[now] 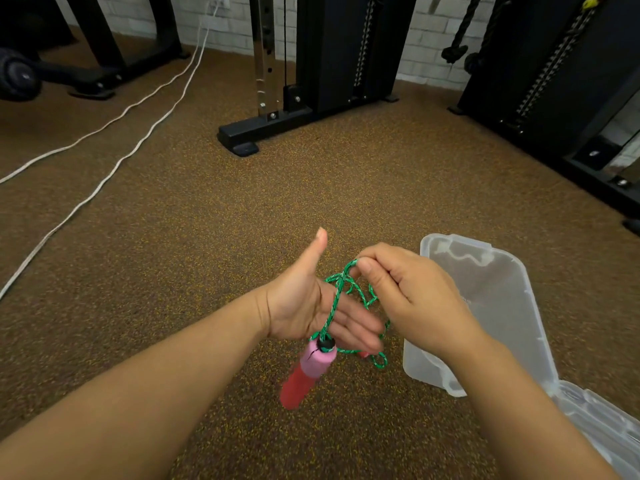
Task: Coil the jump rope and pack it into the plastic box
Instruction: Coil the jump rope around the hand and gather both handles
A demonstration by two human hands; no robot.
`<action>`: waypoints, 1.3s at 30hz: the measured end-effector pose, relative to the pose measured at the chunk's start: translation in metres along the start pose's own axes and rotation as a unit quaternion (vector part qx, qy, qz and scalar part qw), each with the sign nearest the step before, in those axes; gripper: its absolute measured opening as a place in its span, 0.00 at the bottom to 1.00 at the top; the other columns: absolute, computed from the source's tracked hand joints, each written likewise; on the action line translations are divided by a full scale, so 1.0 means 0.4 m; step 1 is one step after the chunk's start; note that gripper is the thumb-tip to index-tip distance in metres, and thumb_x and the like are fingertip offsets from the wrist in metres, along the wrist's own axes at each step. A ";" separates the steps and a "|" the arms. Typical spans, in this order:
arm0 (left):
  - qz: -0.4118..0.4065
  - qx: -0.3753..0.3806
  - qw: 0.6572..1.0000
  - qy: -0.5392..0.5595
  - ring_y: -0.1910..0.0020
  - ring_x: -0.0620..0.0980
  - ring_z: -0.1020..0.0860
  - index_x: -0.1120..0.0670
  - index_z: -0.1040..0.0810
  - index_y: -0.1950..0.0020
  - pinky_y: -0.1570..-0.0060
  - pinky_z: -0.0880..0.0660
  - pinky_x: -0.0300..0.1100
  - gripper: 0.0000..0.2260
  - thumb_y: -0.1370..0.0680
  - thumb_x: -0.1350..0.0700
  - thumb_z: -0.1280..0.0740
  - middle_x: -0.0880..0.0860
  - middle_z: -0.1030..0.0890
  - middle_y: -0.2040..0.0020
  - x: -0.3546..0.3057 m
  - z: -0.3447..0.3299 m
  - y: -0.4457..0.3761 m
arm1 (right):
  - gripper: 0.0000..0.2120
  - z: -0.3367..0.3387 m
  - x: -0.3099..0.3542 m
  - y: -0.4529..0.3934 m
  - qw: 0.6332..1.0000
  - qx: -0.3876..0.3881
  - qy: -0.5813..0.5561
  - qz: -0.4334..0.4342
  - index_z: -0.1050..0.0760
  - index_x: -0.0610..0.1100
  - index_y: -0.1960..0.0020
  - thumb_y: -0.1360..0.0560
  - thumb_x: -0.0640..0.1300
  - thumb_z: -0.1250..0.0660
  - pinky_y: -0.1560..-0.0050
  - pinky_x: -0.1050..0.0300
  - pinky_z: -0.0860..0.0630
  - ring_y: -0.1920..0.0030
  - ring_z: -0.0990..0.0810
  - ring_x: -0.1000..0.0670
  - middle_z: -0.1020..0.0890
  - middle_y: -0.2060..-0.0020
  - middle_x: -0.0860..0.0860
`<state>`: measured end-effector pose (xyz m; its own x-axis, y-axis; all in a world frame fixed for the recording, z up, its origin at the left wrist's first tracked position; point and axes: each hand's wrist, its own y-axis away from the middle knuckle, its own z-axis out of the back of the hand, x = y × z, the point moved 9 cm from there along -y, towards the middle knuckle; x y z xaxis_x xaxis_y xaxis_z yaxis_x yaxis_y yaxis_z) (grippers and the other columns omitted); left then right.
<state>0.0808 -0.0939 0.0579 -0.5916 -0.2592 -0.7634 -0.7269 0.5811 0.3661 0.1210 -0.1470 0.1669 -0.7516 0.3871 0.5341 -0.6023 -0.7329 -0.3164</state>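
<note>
A green braided jump rope [337, 296] is looped around my left hand [311, 306], whose fingers are spread flat and thumb points up. My right hand [408, 292] pinches a strand of the rope at its top bend. One pink and red foam handle [308, 370] dangles below my left hand. A bit of the second red handle [363, 354] shows behind the fingers. The clear plastic box [491, 306] lies open on the floor to the right, partly hidden by my right forearm.
Speckled brown rubber floor [173, 237] all around. Black gym machine bases [263, 129] stand ahead and along the right. Two white cables [114, 126] run across the floor at the left. A dumbbell [17, 77] lies at far left.
</note>
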 end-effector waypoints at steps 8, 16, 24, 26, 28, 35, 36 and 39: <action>0.015 0.105 0.994 0.011 0.47 0.57 0.18 0.64 0.18 0.48 0.36 0.29 0.47 0.46 0.33 0.25 0.52 0.60 0.15 0.52 -0.017 -0.092 0.005 | 0.09 -0.045 -0.121 -0.004 0.978 -0.017 -0.166 -0.122 0.24 0.54 0.60 0.22 0.51 0.38 0.56 0.58 0.28 0.63 0.25 0.62 0.20 0.66 0.64; -0.095 -0.021 0.994 0.057 0.50 0.52 0.16 0.58 0.17 0.46 0.39 0.27 0.47 0.21 0.24 0.48 0.44 0.56 0.15 0.52 -0.077 -0.028 0.008 | 0.18 -0.257 -0.182 0.146 0.935 0.053 -0.245 -0.249 0.27 0.53 0.67 0.20 0.44 0.43 0.67 0.59 0.35 0.73 0.33 0.60 0.26 0.77 0.60; -0.160 -0.192 0.965 0.082 0.49 0.51 0.17 0.59 0.21 0.44 0.41 0.25 0.46 0.19 0.19 0.50 0.47 0.56 0.15 0.48 -0.100 0.091 0.033 | 0.15 -0.249 -0.106 0.167 0.982 0.088 -0.088 -0.142 0.32 0.53 0.59 0.22 0.60 0.50 0.63 0.48 0.29 0.69 0.27 0.52 0.27 0.73 0.53; -0.158 -0.221 0.959 0.076 0.50 0.51 0.17 0.59 0.21 0.43 0.42 0.24 0.45 0.20 0.19 0.49 0.47 0.56 0.15 0.49 -0.095 0.104 0.031 | 0.19 -0.234 -0.064 0.149 0.989 0.104 -0.038 -0.094 0.34 0.49 0.57 0.25 0.62 0.54 0.61 0.46 0.27 0.64 0.24 0.46 0.23 0.68 0.50; -0.144 -0.244 0.957 0.066 0.49 0.51 0.17 0.60 0.21 0.42 0.44 0.23 0.44 0.26 0.19 0.43 0.50 0.57 0.16 0.48 -0.093 0.112 0.030 | 0.20 -0.218 -0.031 0.131 0.992 0.107 -0.010 -0.060 0.35 0.48 0.57 0.26 0.62 0.57 0.59 0.44 0.27 0.61 0.23 0.43 0.21 0.64 0.48; -0.073 -0.222 0.972 0.006 0.58 0.55 0.16 0.66 0.22 0.43 0.58 0.20 0.41 0.45 0.25 0.32 0.64 0.62 0.15 0.54 -0.091 0.112 0.032 | 0.17 -0.123 0.034 0.074 0.993 0.085 -0.075 -0.025 0.26 0.51 0.57 0.26 0.58 0.50 0.59 0.47 0.25 0.64 0.24 0.51 0.26 0.71 0.56; -0.062 -0.214 0.975 -0.004 0.64 0.53 0.17 0.66 0.21 0.44 0.64 0.21 0.38 0.46 0.26 0.31 0.64 0.61 0.15 0.60 -0.086 0.103 0.032 | 0.15 -0.108 0.039 0.064 0.992 0.076 -0.095 -0.028 0.26 0.52 0.58 0.26 0.57 0.48 0.61 0.46 0.25 0.66 0.25 0.51 0.24 0.71 0.56; -0.040 -0.194 0.979 -0.050 0.75 0.48 0.24 0.58 0.16 0.66 0.69 0.29 0.36 0.47 0.28 0.29 0.67 0.53 0.21 0.75 -0.071 0.075 0.037 | 0.12 -0.064 0.051 0.038 0.986 0.051 -0.154 -0.034 0.26 0.54 0.61 0.26 0.55 0.45 0.62 0.45 0.25 0.69 0.24 0.51 0.20 0.67 0.52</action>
<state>0.0973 -0.0546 0.0691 -0.5040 -0.2041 -0.8392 -0.8590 0.2197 0.4624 0.0894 -0.1358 0.1530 -0.5843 0.2599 0.7688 -0.6062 -0.7696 -0.2005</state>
